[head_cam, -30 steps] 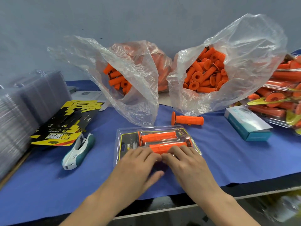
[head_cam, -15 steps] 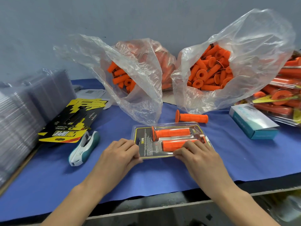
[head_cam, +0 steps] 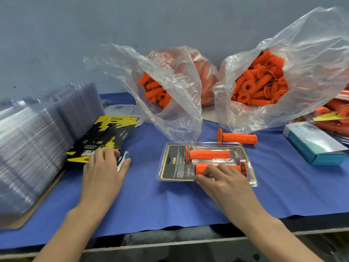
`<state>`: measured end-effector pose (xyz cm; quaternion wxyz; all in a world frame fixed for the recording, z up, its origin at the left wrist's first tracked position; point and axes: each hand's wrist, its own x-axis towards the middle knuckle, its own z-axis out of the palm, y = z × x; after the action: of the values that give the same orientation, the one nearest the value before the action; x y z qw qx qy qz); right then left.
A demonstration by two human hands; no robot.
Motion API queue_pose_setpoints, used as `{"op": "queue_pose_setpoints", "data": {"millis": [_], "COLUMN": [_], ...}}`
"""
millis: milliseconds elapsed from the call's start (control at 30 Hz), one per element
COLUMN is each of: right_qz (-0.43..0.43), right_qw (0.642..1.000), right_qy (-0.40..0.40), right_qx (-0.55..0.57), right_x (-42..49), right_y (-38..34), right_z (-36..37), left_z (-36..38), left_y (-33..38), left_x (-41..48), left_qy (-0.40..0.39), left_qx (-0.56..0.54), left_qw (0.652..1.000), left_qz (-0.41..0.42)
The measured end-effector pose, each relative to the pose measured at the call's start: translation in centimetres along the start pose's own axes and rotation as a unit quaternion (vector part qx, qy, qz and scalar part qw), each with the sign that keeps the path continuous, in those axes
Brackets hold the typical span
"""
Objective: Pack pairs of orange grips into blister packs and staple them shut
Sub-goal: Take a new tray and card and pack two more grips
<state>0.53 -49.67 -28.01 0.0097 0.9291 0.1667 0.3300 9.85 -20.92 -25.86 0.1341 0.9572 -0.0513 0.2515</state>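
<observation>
On the blue mat (head_cam: 151, 205) in front of us, the blister pack (head_cam: 174, 167) is lying flat with two orange grips (head_cam: 209, 154) sitting side by side inside it. Our right hand (head_cam: 224, 184) is pressing down on its near edge, fingers spread and clamped on nothing. Our left hand (head_cam: 103, 173) is gripping the stapler (head_cam: 123, 157) off to the left, thumb and curled fingers around its body. We are judging the packing done and the stapling about to begin, which calls for bringing the stapler across and lining it up squarely on the pack's rim.
</observation>
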Motion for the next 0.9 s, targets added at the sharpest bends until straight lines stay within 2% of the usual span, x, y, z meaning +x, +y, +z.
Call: {"op": "queue_pose_setpoints", "data": {"millis": [100,200,300,367,400,433,467,533,600,667,733,900], "right_qz": [-0.008,-0.006,0.003,0.017,0.027,0.039,0.050,0.064,0.063,0.056,0.050,0.001], "right_qw": [1.000,1.000,1.000,0.999,0.999,0.998,0.996,0.994,0.994,0.995,0.996,1.000], "right_qy": [0.008,0.019,0.023,0.032,0.040,0.050,0.060,0.072,0.072,0.069,0.061,0.021], "right_qx": [-0.009,-0.007,-0.010,-0.002,0.009,0.021,0.033,0.045,0.046,0.043,0.036,-0.012], "right_x": [-0.2,-0.1,-0.1,0.1,0.3,0.5,0.7,0.9,1.0,1.0,0.9,0.5], "right_y": [-0.1,-0.1,-0.1,0.2,0.3,0.4,0.4,0.4,0.4,0.5,0.3,-0.3], "right_z": [0.0,0.1,0.3,0.3,0.2,0.2,0.1,0.1,0.2,0.1,0.1,0.4], "left_z": [0.4,0.3,0.1,-1.0,-1.9,-2.3,-3.1,-3.9,-4.6,-4.9,-4.6,-2.9], "left_y": [-0.5,0.4,0.6,0.4,1.1,1.3,1.7,2.0,3.7,5.7,7.3,9.1], "left_x": [-0.1,0.6,0.7,0.6,1.0,1.3,1.7,1.3,-0.1,-1.3,-2.3,-2.8], "left_qy": [-0.102,-0.150,-0.184,-0.244,-0.276,-0.296,-0.316,-0.375,-0.432,-0.427,-0.416,-0.421], "left_qx": [0.033,0.019,-0.010,-0.102,-0.190,-0.282,-0.338,-0.396,-0.454,-0.513,-0.534,-0.514], "left_qw": [0.988,0.978,0.969,0.942,0.911,0.865,0.827,0.781,0.718,0.646,0.632,0.663], "left_qz": [-0.110,-0.142,-0.163,-0.206,-0.241,-0.290,-0.319,-0.304,-0.303,-0.370,-0.377,-0.347]}}
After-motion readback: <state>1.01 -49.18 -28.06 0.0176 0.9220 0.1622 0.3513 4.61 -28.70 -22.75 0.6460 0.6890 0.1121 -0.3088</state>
